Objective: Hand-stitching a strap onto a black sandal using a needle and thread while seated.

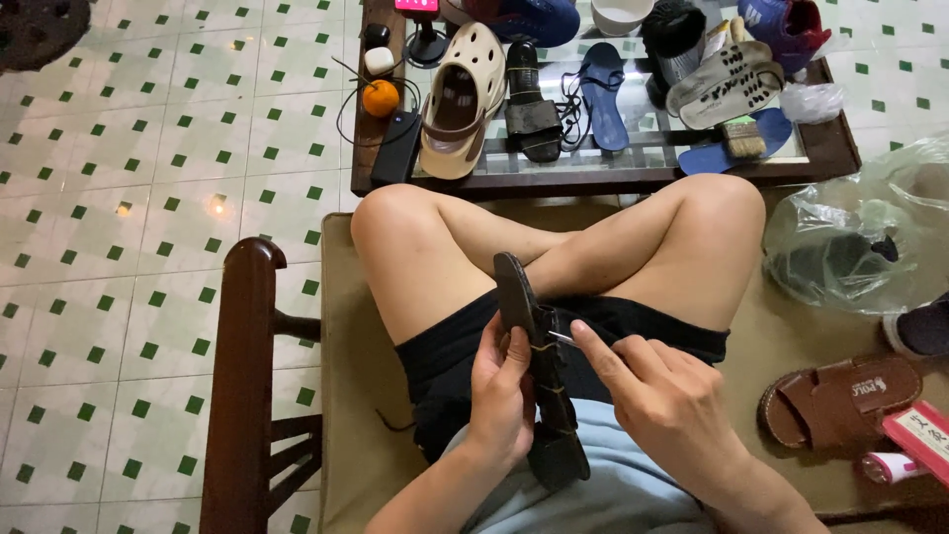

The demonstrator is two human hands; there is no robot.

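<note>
Left hand: fingers closed around dark brown leather sandal, held on edge above lap, palm turned inward. Right hand: thumb and forefinger pinched together on thin metal needle touching sandal's side; wrist angled in from right.

I am sitting cross-legged on a padded wooden bench, holding a dark leather sandal upright over my lap, my left hand lying on its left and my right hand on its right. A brown strapped sandal is lying on the bench to my right, behind it a clear plastic bag. Before my knees a glass-topped wooden table is standing, bearing a beige foam clog with a round orange fruit to its left.
</note>
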